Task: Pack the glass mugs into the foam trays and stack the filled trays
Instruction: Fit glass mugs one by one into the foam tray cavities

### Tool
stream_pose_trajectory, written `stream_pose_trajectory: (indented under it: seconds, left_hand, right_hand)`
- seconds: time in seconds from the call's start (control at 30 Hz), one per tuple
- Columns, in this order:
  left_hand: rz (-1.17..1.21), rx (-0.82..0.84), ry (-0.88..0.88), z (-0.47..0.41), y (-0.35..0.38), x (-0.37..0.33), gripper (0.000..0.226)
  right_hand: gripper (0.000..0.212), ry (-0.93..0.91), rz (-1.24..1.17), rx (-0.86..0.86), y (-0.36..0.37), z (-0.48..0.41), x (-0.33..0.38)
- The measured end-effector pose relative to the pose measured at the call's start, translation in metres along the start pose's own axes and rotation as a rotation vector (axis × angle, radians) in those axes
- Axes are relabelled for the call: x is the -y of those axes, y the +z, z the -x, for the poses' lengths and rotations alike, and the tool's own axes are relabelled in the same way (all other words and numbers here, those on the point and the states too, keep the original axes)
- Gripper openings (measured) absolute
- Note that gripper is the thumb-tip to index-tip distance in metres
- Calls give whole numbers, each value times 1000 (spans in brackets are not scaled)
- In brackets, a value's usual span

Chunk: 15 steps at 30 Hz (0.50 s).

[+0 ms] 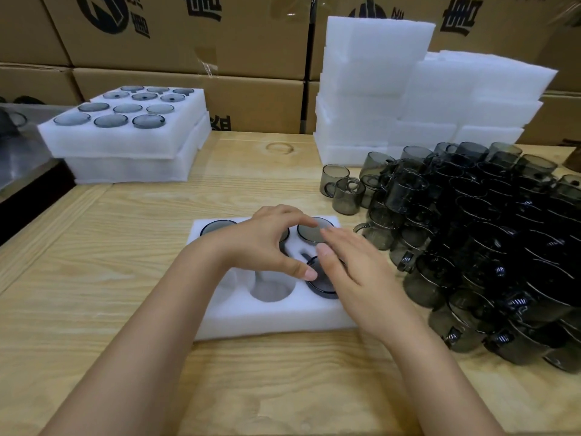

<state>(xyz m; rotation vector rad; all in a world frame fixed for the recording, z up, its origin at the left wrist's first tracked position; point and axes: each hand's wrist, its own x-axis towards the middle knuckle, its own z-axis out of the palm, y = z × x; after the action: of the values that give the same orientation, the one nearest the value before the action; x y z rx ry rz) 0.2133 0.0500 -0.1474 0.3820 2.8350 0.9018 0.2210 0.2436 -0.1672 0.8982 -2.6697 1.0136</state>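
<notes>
A white foam tray [267, 319] lies in front of me on the wooden table. Smoky glass mugs sit in its far-left hole [213, 226] and far-right hole [311, 231]. Another mug [320, 286] sits in the near-right hole, and the near-middle hole [272, 289] is empty. My left hand [267, 243] hovers over the tray's middle, fingers curved and apart, thumb beside the near-right mug. My right hand [349, 269] rests flat on that mug's rim, fingers spread. A large heap of grey glass mugs [490, 247] lies to the right.
Two stacked filled foam trays [125, 143] stand at the back left. Piles of unfilled white foam trays [408, 99] rise at the back right. Cardboard boxes [188, 42] form a wall behind the table. A dark surface [22, 158] borders the table's left edge.
</notes>
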Motion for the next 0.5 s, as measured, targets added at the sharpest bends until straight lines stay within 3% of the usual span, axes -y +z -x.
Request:
stream_pose_trajectory:
  seconds: [0.07,0.13,0.37,0.5]
  left_hand:
    - [9,14,-10,1,0,0,79]
    - [10,20,-15,0,-1,0,78]
    - [5,32,-26,0,-2,-1,79]
    - [2,39,-21,2,-5,-3,78]
  right_hand:
    - [45,38,87,-207,-7,-3,-10]
    - [37,127,205,-289,-13,-6,-21]
    - [38,248,505,-353,-27,-38,-30]
    - [41,404,607,-229,-43,-69,-40]
